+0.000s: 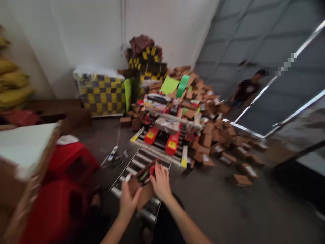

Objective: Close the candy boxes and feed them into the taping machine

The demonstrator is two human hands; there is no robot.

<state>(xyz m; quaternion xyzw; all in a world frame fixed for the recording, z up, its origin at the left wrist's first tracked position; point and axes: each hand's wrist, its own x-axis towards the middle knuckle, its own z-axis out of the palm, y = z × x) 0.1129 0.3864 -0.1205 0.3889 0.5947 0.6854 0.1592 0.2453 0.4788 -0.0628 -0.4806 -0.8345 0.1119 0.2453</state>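
Observation:
A small brown cardboard box (146, 196) with its top open sits over the roller conveyor (138, 163), between my two hands. Inside it show a red round thing and some dark and greenish contents, too blurred to name. My left hand (127, 200) grips the box's left side, with the thumb on the near wall. At the far right corner, my right hand (161, 181) holds the edge, its fingers reaching over the rim beside the red thing. Straight ahead on the conveyor line stands a carton-sealing machine (167, 123) with red parts and a green tape roll (182, 86).
Many cardboard boxes (208, 132) lie heaped behind and right of the machine. Red plastic stools (54, 206) and a white-topped table (27, 139) stand at left. A power strip (113, 153) lies on the floor. A person (245, 91) is by the grey door.

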